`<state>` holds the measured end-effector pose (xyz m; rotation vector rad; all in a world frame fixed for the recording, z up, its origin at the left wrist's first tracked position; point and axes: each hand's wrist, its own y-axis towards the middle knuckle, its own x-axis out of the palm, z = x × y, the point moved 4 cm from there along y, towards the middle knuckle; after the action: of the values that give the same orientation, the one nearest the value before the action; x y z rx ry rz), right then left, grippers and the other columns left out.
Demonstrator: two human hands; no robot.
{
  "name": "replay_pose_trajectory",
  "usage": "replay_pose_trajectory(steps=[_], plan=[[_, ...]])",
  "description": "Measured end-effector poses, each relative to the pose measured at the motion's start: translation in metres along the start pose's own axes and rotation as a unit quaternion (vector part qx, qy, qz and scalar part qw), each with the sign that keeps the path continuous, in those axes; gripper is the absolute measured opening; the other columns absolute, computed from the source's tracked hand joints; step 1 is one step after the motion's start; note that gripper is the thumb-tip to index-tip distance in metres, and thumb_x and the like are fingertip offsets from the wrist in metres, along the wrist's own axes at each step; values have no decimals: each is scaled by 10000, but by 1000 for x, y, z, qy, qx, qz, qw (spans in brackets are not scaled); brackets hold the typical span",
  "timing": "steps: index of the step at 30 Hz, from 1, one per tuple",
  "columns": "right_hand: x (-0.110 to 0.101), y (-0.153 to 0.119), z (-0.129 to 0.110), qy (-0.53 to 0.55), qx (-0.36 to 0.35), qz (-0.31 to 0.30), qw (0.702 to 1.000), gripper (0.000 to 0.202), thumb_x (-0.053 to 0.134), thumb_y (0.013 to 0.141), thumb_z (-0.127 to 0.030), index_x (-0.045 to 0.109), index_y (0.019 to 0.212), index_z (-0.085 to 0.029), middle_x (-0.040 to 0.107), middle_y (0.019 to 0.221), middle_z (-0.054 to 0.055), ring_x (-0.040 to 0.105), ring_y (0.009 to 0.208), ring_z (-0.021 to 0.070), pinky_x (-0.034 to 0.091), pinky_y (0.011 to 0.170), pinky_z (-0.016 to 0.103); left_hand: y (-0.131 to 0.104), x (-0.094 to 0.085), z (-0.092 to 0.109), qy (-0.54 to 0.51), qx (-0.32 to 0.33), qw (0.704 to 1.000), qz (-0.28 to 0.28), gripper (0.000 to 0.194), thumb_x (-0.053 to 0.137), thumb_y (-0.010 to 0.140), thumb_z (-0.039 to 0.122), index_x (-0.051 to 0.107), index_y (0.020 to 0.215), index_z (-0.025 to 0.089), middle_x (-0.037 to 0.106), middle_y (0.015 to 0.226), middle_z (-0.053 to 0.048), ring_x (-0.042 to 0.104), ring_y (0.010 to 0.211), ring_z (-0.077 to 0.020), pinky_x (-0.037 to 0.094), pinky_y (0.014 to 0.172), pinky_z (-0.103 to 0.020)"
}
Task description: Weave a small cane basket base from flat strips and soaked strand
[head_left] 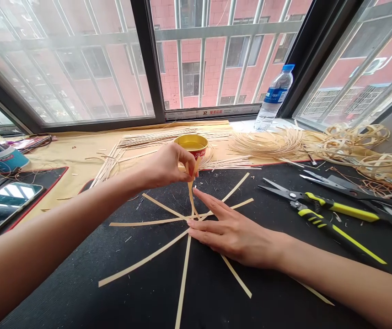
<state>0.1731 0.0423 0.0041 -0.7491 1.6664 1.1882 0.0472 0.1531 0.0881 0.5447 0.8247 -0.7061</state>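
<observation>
Several flat pale strips cross in a star shape on the black mat. Above the crossing, my left hand pinches the raised ends of strips between thumb and fingers. My right hand lies low on the right side of the crossing, fingers apart, its fingertips pressing on the strips near the centre. Part of the crossing is hidden under its fingers. Behind my left hand stands a round yellow and red tin, partly covered by that hand.
Yellow-handled cutters and scissors lie on the mat at right. A water bottle stands by the window. Coiled strips fill the back right. A phone and blue container are at left.
</observation>
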Motion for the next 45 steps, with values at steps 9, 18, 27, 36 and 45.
replay_pose_trajectory(steps=[9, 18, 27, 36, 45], plan=[[5, -3, 4, 28, 0, -23, 999, 347, 380, 959, -88, 578, 1243, -70, 607, 1303, 136, -136, 1437, 253, 149, 1182, 568, 2, 0, 20, 170, 21, 985, 14, 164, 625, 676, 70, 692, 573, 179, 649, 629, -9, 548, 773, -194, 361, 769, -354], [1, 3, 2, 45, 7, -29, 999, 319, 380, 952, -71, 596, 1185, -54, 645, 1224, 153, 173, 1445, 308, 280, 1150, 504, 0, 15, 36, 309, 148, 940, -3, 226, 543, 784, 72, 624, 599, 175, 622, 701, -38, 532, 939, -219, 323, 895, -379], [4, 0, 2, 34, 20, -39, 998, 319, 368, 979, -118, 574, 1223, -112, 643, 1245, 116, 273, 1422, 279, 347, 1106, 463, -1, 16, 33, 169, 92, 981, 16, 134, 562, 777, 81, 649, 731, 173, 648, 786, -30, 599, 766, -169, 436, 739, -289], [2, 1, 2, 15, 1, -4, 1000, 292, 415, 955, -108, 598, 1181, -84, 670, 1181, 116, 507, 1176, 248, 463, 979, 402, -10, 2, 9, 260, -66, 959, 91, 277, 523, 810, 130, 565, 1084, 139, 666, 804, -20, 616, 673, -143, 454, 588, -232], [0, 4, 0, 12, -18, 22, 1000, 281, 431, 945, -97, 609, 1159, -60, 685, 1109, 125, 537, 1000, 215, 503, 886, 353, -23, 19, 12, 433, -2, 900, 53, 229, 440, 868, 80, 651, 785, 112, 612, 928, -172, 528, 924, -294, 406, 796, -431]])
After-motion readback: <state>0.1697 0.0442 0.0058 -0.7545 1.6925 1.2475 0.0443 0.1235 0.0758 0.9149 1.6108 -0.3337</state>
